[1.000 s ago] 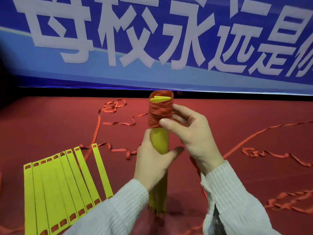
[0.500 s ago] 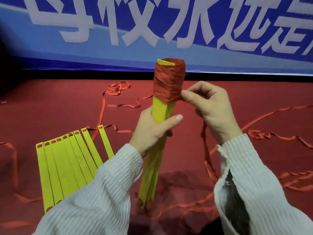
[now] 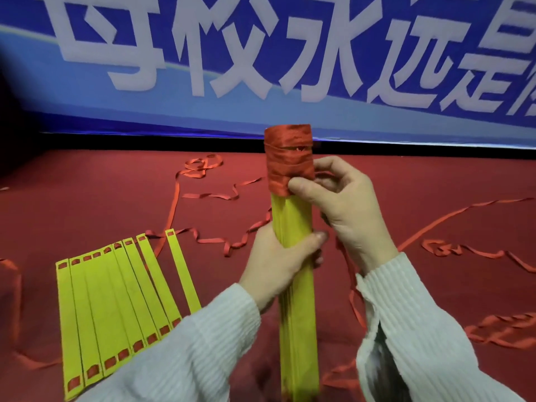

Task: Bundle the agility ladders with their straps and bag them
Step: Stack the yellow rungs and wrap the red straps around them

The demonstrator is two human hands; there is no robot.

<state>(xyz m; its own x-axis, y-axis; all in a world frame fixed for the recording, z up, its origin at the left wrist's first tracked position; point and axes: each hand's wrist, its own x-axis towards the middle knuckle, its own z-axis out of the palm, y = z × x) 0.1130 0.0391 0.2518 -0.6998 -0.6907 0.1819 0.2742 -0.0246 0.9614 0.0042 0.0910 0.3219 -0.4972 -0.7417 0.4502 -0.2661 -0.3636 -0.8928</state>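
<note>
bundle (image 3: pixel 295 250) now upright, left hand (image 3: pixel 278 265) gripping, right hand (image 3: pixel 342 204) pinching strap (image 3: pixel 290 161)

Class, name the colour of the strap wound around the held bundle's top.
Red strap, clearest in the head view.

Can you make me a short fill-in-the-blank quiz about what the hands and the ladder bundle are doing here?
1. The left hand grips the ____ rung bundle.
2. The right hand pinches the strap wrap, whose colour is ____.
3. The loose rungs lie on the bundle's ____ side.

Missing words: yellow; red; left
</note>
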